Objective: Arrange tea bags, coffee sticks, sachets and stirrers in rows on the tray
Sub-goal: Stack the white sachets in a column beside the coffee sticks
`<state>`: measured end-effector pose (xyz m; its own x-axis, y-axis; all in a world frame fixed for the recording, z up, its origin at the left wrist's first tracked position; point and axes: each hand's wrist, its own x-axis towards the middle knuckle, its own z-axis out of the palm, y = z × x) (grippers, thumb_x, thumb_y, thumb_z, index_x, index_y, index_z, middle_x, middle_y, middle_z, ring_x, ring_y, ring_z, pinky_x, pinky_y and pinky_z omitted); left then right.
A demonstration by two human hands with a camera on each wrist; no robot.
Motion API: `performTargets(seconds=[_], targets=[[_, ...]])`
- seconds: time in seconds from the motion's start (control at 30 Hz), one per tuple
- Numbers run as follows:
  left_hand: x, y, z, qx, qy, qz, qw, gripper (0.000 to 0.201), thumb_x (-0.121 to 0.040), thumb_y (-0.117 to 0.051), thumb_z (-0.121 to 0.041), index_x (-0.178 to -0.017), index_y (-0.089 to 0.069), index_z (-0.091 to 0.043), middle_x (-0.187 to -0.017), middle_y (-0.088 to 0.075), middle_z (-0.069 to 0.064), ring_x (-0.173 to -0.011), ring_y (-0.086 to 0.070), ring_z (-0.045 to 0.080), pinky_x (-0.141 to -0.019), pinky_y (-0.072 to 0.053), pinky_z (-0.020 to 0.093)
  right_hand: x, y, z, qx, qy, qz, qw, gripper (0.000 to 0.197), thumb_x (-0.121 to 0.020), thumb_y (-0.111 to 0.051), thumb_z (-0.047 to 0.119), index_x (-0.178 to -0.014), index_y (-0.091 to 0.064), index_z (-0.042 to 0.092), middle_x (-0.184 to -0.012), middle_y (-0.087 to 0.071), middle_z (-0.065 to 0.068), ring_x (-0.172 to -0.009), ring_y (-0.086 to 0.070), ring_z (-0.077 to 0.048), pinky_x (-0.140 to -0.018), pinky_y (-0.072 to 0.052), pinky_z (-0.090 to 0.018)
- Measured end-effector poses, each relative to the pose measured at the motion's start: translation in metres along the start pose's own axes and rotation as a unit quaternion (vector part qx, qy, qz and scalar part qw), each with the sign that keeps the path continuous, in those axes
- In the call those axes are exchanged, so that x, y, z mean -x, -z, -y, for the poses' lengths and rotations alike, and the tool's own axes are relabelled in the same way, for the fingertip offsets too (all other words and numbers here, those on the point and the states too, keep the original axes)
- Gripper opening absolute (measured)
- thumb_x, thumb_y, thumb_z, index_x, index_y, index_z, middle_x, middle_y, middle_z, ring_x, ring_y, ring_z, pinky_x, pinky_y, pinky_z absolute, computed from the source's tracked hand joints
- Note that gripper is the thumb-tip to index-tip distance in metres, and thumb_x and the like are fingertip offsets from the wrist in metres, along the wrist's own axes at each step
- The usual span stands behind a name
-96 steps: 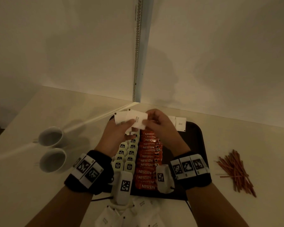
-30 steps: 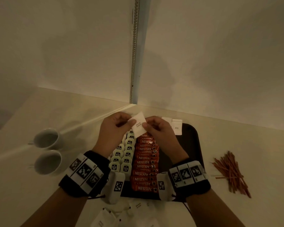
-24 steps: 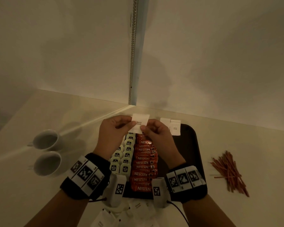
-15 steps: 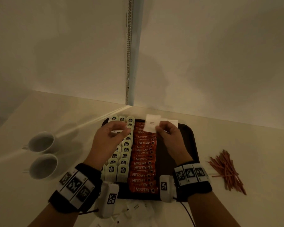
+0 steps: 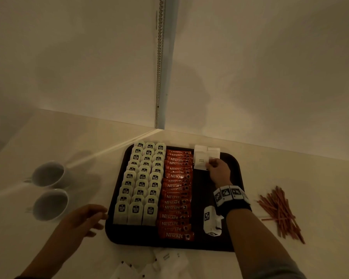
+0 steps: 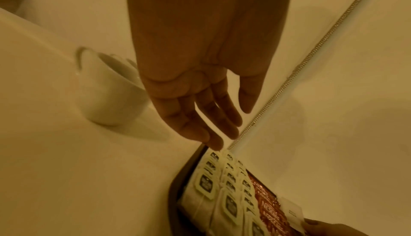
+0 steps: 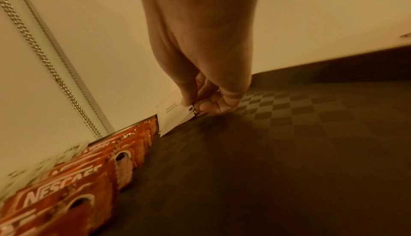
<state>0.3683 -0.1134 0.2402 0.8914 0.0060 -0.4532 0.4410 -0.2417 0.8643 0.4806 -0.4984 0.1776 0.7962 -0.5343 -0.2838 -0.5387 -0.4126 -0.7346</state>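
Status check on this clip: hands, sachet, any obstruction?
Right hand pinches white paper sugar sachet, lowering it beside red coffee sticks on dark plastic tray. Left hand open, empty. Path unobstructed.

The red coffee sticks (image 5: 176,195) on the tray carry the brand "NESCAFÉ" in white letters, repeated down the row. The white sachet (image 5: 200,161) held by the right hand (image 5: 218,172) has two small printed lines, "WHITE SUGAR". The tea bags (image 5: 141,183) have dark tags with white print, too small to read. The wristband shows square black-and-white marker codes.
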Motion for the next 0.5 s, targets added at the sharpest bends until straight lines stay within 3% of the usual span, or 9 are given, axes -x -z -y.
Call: performTargets(seconds=[0.13, 0.3, 0.37, 0.43, 0.5], targets=[[0.004, 0.014, 0.014, 0.011, 0.015, -0.027, 0.999, 0.021, -0.091, -0.051, 0.007, -0.089, -0.067, -0.006, -0.08, -0.073, 0.011, -0.069, -0.061, 0.031, -0.065, -0.043, 0.033, -0.001, -0.003, 0.003, 0.004, 0.002, -0.029, 1.0, 0.028, -0.089, -0.059, 0.008, -0.116, -0.061, 0.001, -0.12, -0.062, -0.014, -0.113, -0.056, -0.025, -0.094, -0.042, -0.028], [0.006, 0.029, 0.022, 0.008, 0.023, -0.05, 0.998, 0.021, -0.092, -0.049, 0.006, -0.09, -0.066, -0.006, -0.075, -0.073, 0.004, -0.056, -0.065, 0.011, -0.05, -0.049, 0.02, -0.003, -0.008, 0.004, 0.015, 0.015, -0.052, 0.998, 0.021, -0.088, -0.061, 0.008, -0.107, -0.061, -0.002, -0.111, -0.063, -0.015, -0.104, -0.058, -0.025, -0.078, -0.039, -0.021], [0.007, 0.034, 0.025, 0.006, 0.027, -0.057, 0.998, 0.021, -0.092, -0.049, 0.006, -0.09, -0.066, -0.005, -0.076, -0.073, 0.006, -0.055, -0.065, 0.011, -0.047, -0.049, 0.017, -0.003, -0.009, 0.005, 0.026, 0.028, -0.057, 0.998, 0.019, -0.088, -0.062, 0.009, -0.103, -0.06, -0.001, -0.107, -0.063, -0.016, -0.101, -0.059, -0.026, -0.076, -0.04, -0.023], [0.011, 0.038, 0.029, 0.004, 0.03, -0.064, 0.997, 0.021, -0.092, -0.05, 0.005, -0.09, -0.067, -0.006, -0.08, -0.073, 0.01, -0.056, -0.066, 0.013, -0.049, -0.05, 0.019, -0.001, -0.008, 0.006, 0.025, 0.034, -0.063, 0.997, 0.021, -0.087, -0.064, 0.012, -0.102, -0.058, -0.002, -0.105, -0.063, -0.017, -0.098, -0.058, -0.026, -0.075, -0.039, -0.024], [0.02, 0.041, 0.029, 0.001, 0.032, -0.064, 0.997, 0.02, -0.093, -0.051, 0.002, -0.091, -0.068, -0.008, -0.084, -0.073, 0.012, -0.065, -0.066, 0.021, -0.06, -0.05, 0.028, 0.007, -0.002, 0.011, -0.002, 0.046, -0.064, 0.997, 0.029, -0.085, -0.067, 0.016, -0.105, -0.056, -0.002, -0.103, -0.062, -0.015, -0.095, -0.058, -0.024, -0.075, -0.04, -0.024]])
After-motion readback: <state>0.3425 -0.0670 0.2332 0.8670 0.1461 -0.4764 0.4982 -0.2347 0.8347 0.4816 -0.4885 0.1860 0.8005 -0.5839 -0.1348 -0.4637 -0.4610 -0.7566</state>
